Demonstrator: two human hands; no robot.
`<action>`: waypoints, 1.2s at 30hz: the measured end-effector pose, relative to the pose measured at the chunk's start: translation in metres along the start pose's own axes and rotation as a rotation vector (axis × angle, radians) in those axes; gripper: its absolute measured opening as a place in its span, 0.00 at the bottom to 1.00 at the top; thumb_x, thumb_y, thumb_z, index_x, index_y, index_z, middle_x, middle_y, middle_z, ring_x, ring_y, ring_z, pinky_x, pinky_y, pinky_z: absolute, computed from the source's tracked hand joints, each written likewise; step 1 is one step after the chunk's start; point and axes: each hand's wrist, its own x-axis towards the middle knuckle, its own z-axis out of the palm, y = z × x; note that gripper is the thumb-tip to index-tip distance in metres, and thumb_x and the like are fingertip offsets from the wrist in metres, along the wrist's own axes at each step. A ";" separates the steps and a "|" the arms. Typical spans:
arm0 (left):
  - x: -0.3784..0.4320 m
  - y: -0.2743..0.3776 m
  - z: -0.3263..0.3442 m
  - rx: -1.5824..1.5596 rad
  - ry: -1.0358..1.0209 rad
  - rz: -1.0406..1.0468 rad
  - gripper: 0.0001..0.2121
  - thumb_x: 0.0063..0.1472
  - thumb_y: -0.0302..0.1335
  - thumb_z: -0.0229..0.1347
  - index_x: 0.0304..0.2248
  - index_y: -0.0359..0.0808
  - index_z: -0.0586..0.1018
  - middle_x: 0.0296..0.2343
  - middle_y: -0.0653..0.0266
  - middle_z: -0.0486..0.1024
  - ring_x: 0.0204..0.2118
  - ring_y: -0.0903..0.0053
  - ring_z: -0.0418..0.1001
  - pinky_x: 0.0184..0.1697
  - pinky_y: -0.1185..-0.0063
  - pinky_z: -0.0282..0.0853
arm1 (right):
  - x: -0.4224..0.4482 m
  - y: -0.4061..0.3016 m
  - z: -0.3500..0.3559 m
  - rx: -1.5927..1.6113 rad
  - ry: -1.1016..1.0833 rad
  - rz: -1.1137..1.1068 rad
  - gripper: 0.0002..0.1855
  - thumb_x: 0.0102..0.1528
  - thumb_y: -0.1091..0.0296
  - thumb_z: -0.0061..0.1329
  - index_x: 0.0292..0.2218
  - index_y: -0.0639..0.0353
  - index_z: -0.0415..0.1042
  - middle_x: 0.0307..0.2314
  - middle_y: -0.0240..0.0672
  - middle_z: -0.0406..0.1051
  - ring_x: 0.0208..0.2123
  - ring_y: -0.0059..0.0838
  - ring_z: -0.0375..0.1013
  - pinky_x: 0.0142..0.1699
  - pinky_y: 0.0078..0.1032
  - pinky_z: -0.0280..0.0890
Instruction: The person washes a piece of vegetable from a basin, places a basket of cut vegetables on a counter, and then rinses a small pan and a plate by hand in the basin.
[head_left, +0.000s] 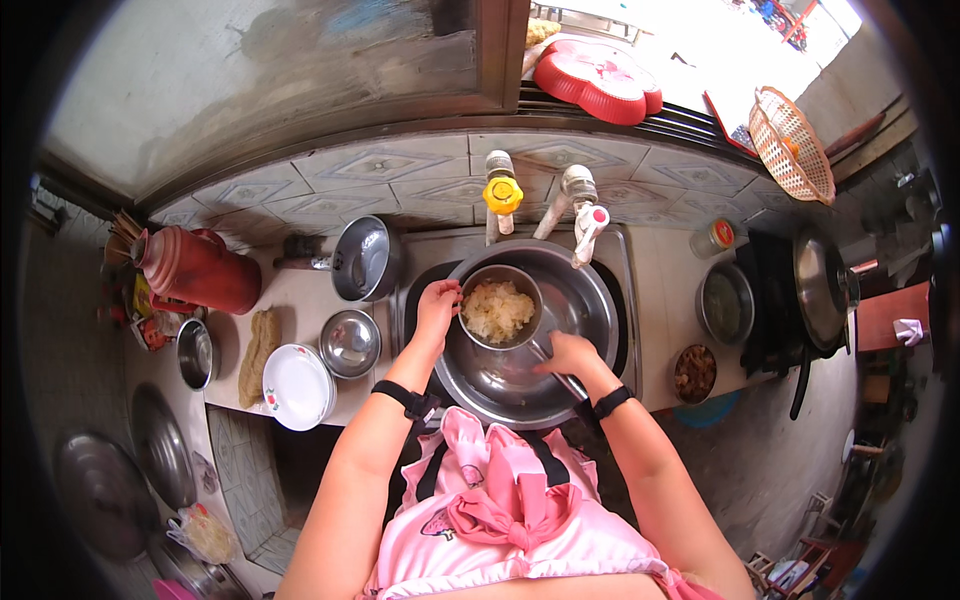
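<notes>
A small metal saucepan (525, 339) holds pale, chopped food (498, 311) and sits over a large stainless steel basin (577, 300) in the sink. My left hand (437, 309) touches the pan's left rim with its fingertips. My right hand (568, 355) is at the metal handle (571, 385), near where it joins the pan; whether the fingers close round it cannot be told. Above the basin are a tap with a yellow knob (502, 195) and a tap with a white handle (591, 220).
Left on the counter are a long-handled pan (365, 259), a steel bowl (350, 343), stacked white plates (298, 388), a loofah (259, 358) and a red thermos flask (202, 268). Right are a steel bowl (725, 303), a bowl of brown food (694, 375), a glass jar (711, 238) and a lidded pot (819, 289).
</notes>
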 end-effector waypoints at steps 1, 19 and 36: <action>0.000 0.001 0.001 -0.004 0.004 0.000 0.11 0.53 0.24 0.43 0.37 0.33 0.67 0.30 0.66 0.68 0.32 0.81 0.66 0.34 0.83 0.62 | -0.002 0.006 0.007 0.030 -0.080 -0.014 0.26 0.34 0.53 0.53 0.33 0.61 0.68 0.30 0.46 0.69 0.33 0.42 0.68 0.39 0.31 0.62; -0.015 -0.051 0.025 1.161 -0.400 0.197 0.19 0.46 0.21 0.43 0.41 0.43 0.70 0.50 0.56 0.52 0.52 0.55 0.50 0.52 0.66 0.50 | -0.098 0.057 0.033 0.556 0.245 0.105 0.18 0.42 0.63 0.49 0.30 0.69 0.64 0.17 0.38 0.64 0.18 0.25 0.63 0.24 0.23 0.58; -0.006 -0.057 0.019 1.015 -0.591 0.024 0.08 0.42 0.27 0.52 0.22 0.31 0.76 0.18 0.55 0.72 0.19 0.68 0.72 0.24 0.76 0.66 | -0.125 0.069 0.058 0.594 0.356 0.125 0.16 0.40 0.62 0.49 0.30 0.61 0.65 0.18 0.40 0.67 0.21 0.34 0.67 0.27 0.27 0.61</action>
